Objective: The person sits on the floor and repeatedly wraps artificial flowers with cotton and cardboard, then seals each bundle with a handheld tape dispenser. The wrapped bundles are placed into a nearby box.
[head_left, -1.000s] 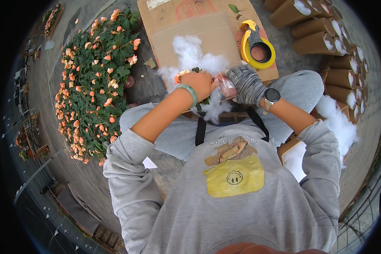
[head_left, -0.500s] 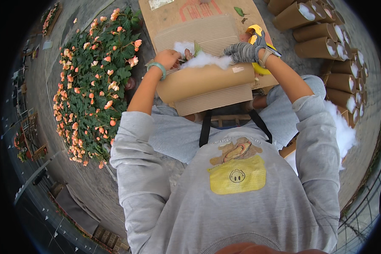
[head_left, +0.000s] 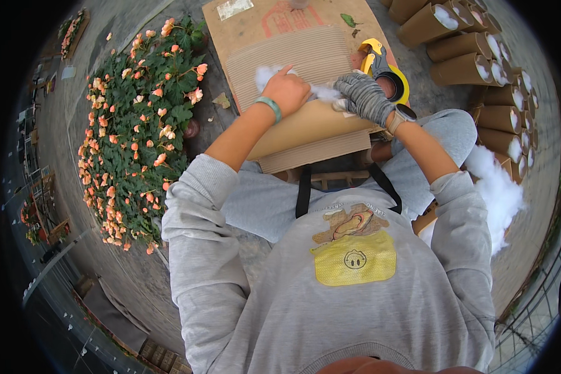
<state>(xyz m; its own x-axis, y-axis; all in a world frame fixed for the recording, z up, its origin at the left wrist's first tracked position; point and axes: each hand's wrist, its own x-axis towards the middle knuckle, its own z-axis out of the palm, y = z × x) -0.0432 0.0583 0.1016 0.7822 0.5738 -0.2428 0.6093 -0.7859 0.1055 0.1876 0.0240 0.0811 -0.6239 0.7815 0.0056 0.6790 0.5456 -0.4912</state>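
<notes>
White stuffing (head_left: pixel 323 93), a soft cottony wad, lies on a sheet of corrugated cardboard (head_left: pixel 305 68) that rests across the person's lap and curls down toward the knees, and both hands are on it. Nearest the camera is the person's own chest in a grey sweatshirt, with a black strap running down each side of a yellow patch; the grey sleeves reach forward from there. The left hand (head_left: pixel 287 92), bare with a green band at the wrist, is loosely curled, its index finger stretched out and pressed on the left part of the stuffing, the other fingers folded down against the cardboard. The right hand (head_left: pixel 364 96) wears a grey knit glove with a watch at the wrist; its fingers are bent over and closed narrowly on the right end of the stuffing, pinching it against the sheet. Whether the thumb is under the fibre cannot be told. Just beyond the right hand, touching the far edge of the sheet, sits a yellow tape dispenser (head_left: pixel 383 62) with a roll of brown tape in it. Under and beyond the sheet lies a flat brown carton (head_left: pixel 255 19). To the person's right a big loose heap of white fibre (head_left: pixel 495 190) lies on the ground, and past it stand rows of brown cardboard tubes (head_left: pixel 467 47), their open ends plugged with white. To the left spreads a bed of orange-flowered plants (head_left: pixel 140 118).
</notes>
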